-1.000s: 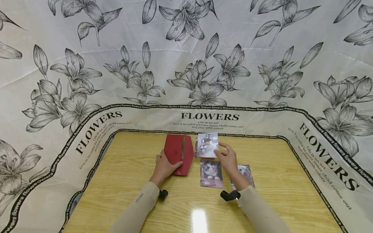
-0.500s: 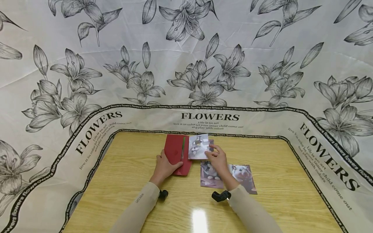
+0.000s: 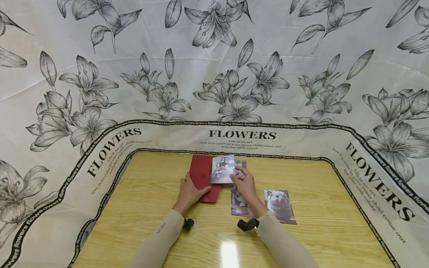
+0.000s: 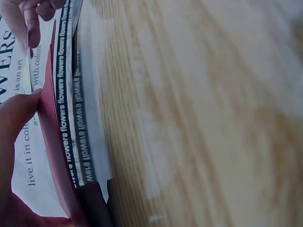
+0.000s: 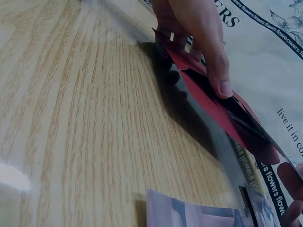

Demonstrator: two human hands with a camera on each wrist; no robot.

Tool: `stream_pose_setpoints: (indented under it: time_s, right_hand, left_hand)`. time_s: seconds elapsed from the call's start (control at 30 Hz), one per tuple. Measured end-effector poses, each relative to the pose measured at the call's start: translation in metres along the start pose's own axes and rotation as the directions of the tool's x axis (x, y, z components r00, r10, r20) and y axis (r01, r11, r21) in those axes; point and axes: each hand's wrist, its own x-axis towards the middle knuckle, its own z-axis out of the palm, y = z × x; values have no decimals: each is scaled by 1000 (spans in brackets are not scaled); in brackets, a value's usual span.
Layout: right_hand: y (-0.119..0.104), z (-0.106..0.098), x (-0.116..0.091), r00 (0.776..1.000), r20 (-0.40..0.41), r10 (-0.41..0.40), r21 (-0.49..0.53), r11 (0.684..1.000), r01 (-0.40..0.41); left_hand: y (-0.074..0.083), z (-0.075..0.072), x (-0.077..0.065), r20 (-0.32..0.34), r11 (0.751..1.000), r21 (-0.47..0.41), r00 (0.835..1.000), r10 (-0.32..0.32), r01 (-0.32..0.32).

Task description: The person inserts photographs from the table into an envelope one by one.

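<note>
My left hand (image 3: 191,191) grips a red envelope (image 3: 201,172) by its near left part, thumb on top by the opening. My right hand (image 3: 246,186) pinches the right edge of a pale picture card (image 3: 222,169), thumb above and fingers beyond. The card's left edge lies at the envelope's opening and covers the right flap. In the right wrist view the red envelope (image 5: 208,106) is tilted above the table with its mouth gaping, and the card (image 5: 262,132) reaches into it edge-on. From the left wrist, the envelope (image 4: 52,127) shows as a thin red edge beside the left thumb.
A cat picture card (image 3: 236,206) lies partly under my right hand, and another card (image 3: 242,165) sits behind the held one. To the right is a white-animal card (image 3: 279,204). A flower-printed cloth (image 3: 241,139) walls off the wooden table's (image 3: 161,175) back.
My right hand has carried the pale card leftward, from beside the envelope onto its flap and to its opening. The white-animal card is uncovered. My left hand has stayed on the envelope.
</note>
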Motion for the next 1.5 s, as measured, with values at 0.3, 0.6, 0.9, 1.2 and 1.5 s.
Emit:
stream_pose_setpoints:
  time_s: [0.3,0.6,0.9,1.2,1.5]
  right_hand:
    - [3,4,1,999,-7,32,-50,998,-32]
    - [4,10,3,999,-22,26,-46,999,-27]
    - [5,19,4,999,-9,35,-49,998,-36]
    - [6,21,3,1000,9,14,-26,1000,-14]
    - [2,23,2,999,13,-47,-76,996,48]
  left_hand:
    - [-2,2,1,-7,1000,-3,1000,5,-5]
    - [-2,2,2,-7,1000,5,1000,12,-12]
    - [-3,1,2,-10,1000,8,1000,22,-22]
    - [-2,1,2,-4,1000,11,1000,22,-22]
    - [-3,2,3,-5,1000,15,1000,20,-20]
